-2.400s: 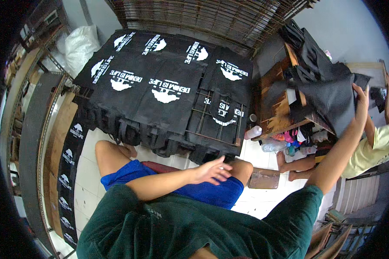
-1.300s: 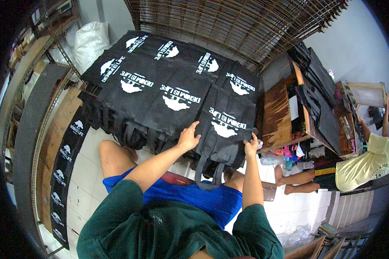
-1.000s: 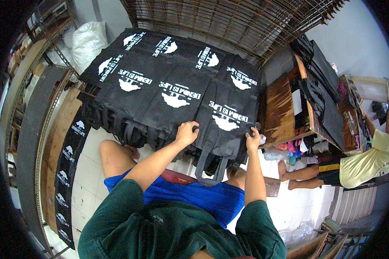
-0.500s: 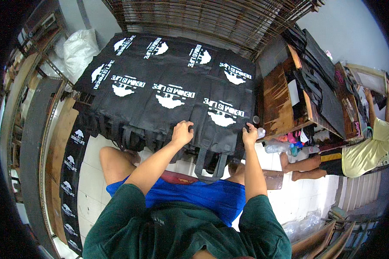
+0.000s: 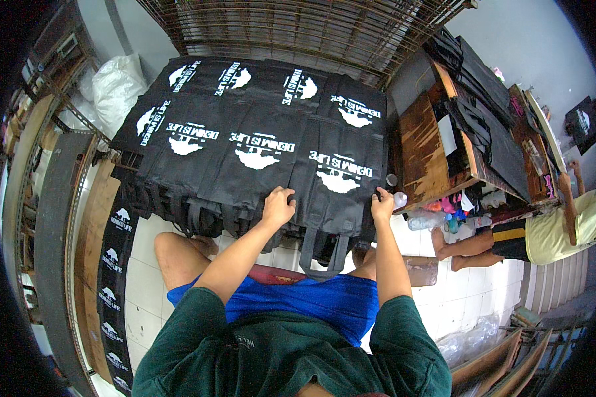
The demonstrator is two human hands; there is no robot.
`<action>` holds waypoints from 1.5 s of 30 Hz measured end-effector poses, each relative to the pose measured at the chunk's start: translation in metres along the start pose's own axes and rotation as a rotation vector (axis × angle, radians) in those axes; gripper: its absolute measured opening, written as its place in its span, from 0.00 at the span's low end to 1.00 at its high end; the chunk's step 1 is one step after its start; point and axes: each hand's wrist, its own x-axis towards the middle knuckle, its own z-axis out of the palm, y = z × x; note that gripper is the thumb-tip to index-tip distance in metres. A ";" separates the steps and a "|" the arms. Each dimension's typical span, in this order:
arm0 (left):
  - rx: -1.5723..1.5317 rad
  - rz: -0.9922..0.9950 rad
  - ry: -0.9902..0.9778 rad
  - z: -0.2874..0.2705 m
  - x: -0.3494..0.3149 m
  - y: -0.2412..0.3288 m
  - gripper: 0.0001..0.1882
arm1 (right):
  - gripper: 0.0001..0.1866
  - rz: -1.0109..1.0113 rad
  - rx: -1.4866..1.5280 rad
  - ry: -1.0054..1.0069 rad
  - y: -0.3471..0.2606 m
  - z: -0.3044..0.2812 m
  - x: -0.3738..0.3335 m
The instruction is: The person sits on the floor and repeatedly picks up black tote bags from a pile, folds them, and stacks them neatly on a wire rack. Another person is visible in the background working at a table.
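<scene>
Nearest, at the bottom, are the person's dark green shirt (image 5: 291, 360) and blue shorts (image 5: 298, 298), with a strip of red seat (image 5: 275, 274) showing past them. Taking twelve o'clock as straight ahead of the person, a black bag (image 5: 331, 212) with white print lies flat between twelve and one, its handle (image 5: 338, 257) hanging down over the near edge of the pile.

The left hand (image 5: 279, 207), at nearly twelve, rests at the bag's left edge with curled fingers; I cannot tell whether they grip the fabric. The right hand (image 5: 382, 205), at one, has thumb and forefinger at the right edge, and their hold cannot be made out either.

A brown box (image 5: 417, 270) stands on the white floor just past two. More printed black bags (image 5: 212, 159) spread from eleven to one, side by side. Bottles (image 5: 425, 220) lie at two. Beyond, a worn wooden cabinet (image 5: 418, 155) stands at one, and a co-worker in a yellow shirt (image 5: 566, 228) is between two and three. A white plastic sack (image 5: 117, 86) sits at eleven. Farthest, at twelve, is a wire rack (image 5: 298, 30).
</scene>
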 end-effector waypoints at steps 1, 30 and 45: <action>0.004 0.016 0.016 0.000 -0.001 0.000 0.14 | 0.15 0.008 0.006 -0.002 0.000 0.000 0.001; -0.321 0.007 -0.749 -0.048 -0.211 -0.027 0.31 | 0.30 -0.970 -0.493 0.582 -0.420 -0.163 0.254; -0.427 -0.071 -0.843 -0.032 -0.202 -0.049 0.39 | 0.46 -0.551 -0.820 0.267 -0.468 -0.144 0.306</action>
